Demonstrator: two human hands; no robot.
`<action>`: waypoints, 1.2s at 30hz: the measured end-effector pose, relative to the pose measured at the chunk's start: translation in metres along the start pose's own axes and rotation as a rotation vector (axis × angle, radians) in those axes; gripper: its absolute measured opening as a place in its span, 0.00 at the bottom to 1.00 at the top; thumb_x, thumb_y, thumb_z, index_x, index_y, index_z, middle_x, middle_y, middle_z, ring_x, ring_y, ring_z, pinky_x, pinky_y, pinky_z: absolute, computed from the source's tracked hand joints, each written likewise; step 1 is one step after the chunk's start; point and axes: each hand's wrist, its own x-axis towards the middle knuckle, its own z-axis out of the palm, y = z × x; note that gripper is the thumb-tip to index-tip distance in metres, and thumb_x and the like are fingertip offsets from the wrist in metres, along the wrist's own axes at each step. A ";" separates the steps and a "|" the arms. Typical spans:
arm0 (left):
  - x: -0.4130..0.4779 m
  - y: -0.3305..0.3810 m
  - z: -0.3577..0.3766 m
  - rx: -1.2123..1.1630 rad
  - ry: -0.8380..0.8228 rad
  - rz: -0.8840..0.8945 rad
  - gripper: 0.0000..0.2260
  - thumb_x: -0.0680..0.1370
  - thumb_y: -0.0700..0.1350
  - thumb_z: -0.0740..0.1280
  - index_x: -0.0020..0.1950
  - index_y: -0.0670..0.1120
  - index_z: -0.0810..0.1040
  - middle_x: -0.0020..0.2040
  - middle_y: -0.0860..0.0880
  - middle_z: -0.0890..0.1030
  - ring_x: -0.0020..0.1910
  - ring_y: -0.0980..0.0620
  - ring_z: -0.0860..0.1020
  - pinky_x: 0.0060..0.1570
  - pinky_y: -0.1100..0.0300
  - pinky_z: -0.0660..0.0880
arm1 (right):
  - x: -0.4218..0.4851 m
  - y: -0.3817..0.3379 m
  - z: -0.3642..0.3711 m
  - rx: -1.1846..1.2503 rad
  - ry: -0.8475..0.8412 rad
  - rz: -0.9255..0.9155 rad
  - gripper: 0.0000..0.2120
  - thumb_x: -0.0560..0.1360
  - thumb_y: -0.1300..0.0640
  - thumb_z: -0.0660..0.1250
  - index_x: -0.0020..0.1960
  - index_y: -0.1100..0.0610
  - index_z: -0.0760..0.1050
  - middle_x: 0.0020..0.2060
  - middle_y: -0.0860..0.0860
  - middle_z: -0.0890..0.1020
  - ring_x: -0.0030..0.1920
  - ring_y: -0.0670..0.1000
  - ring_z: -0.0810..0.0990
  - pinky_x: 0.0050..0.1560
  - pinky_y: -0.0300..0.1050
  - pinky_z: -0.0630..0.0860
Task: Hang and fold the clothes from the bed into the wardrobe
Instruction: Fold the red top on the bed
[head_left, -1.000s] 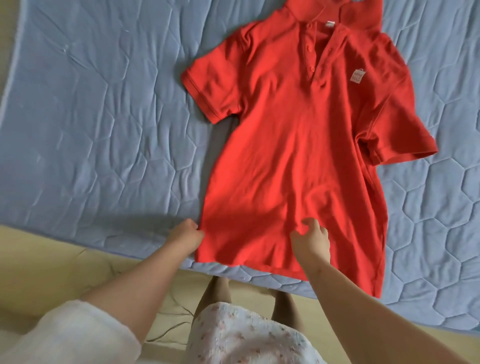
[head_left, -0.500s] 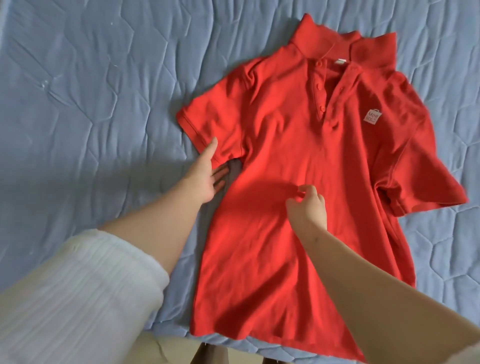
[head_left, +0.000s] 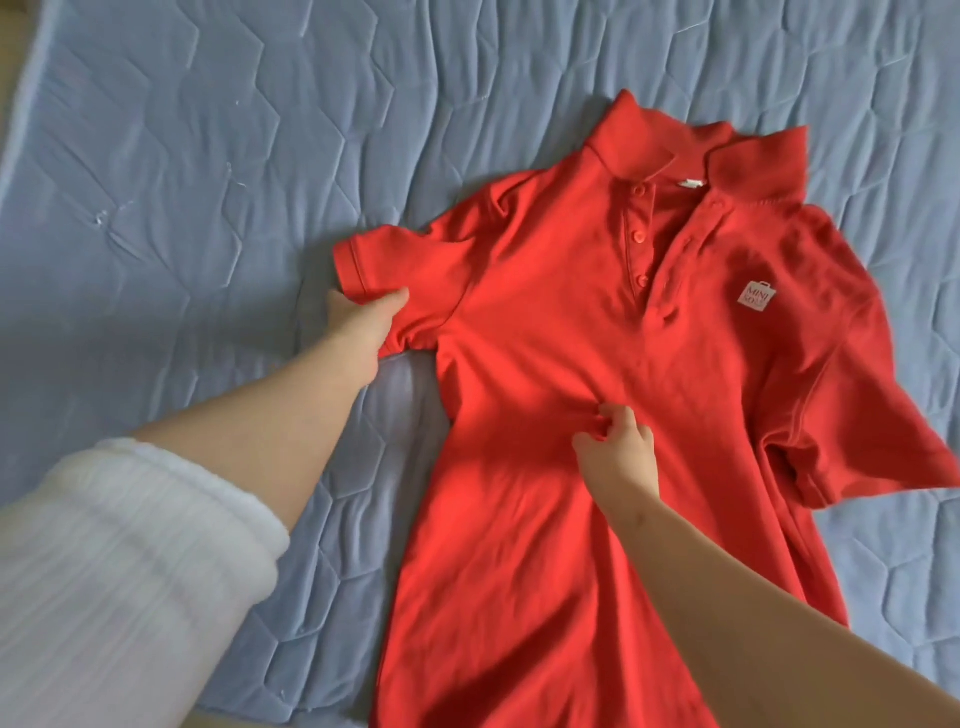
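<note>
Left hand (head_left: 363, 325) grips the lower edge of one sleeve (head_left: 384, 265), thumb on top. The sleeve belongs to the red polo shirt (head_left: 545, 322), which lies front up, spread out on the blue quilted bed (head_left: 182, 156) with its hem toward the near edge. Right hand (head_left: 618, 452) pinches a tuck of cloth at the shirt's middle.

Judged early: shirt laid out, no fold made yet. Folding and the wardrobe trip remain; wardrobe not in view.

Half a second ago the left hand lay flat beside the sleeve; now it holds it. The right hand's pinch is unchanged.
</note>
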 end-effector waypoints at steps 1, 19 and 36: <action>0.002 0.006 0.002 -0.073 -0.056 -0.066 0.28 0.71 0.53 0.72 0.67 0.44 0.70 0.62 0.44 0.77 0.59 0.47 0.77 0.60 0.49 0.74 | 0.000 0.002 -0.001 0.003 -0.007 -0.012 0.22 0.73 0.59 0.62 0.66 0.53 0.68 0.60 0.56 0.71 0.61 0.58 0.71 0.59 0.47 0.68; -0.033 -0.004 0.048 0.964 0.381 0.592 0.36 0.73 0.42 0.66 0.77 0.53 0.51 0.77 0.47 0.51 0.75 0.43 0.51 0.70 0.42 0.49 | 0.020 0.032 -0.038 0.239 0.196 -0.009 0.12 0.74 0.61 0.62 0.58 0.56 0.73 0.52 0.55 0.75 0.46 0.50 0.72 0.46 0.39 0.64; -0.118 -0.066 0.185 1.776 -0.526 0.817 0.36 0.72 0.67 0.60 0.74 0.66 0.43 0.77 0.55 0.37 0.75 0.44 0.39 0.71 0.41 0.45 | 0.083 0.111 -0.168 1.019 0.471 0.489 0.10 0.73 0.60 0.68 0.39 0.53 0.68 0.34 0.49 0.73 0.36 0.49 0.74 0.40 0.42 0.73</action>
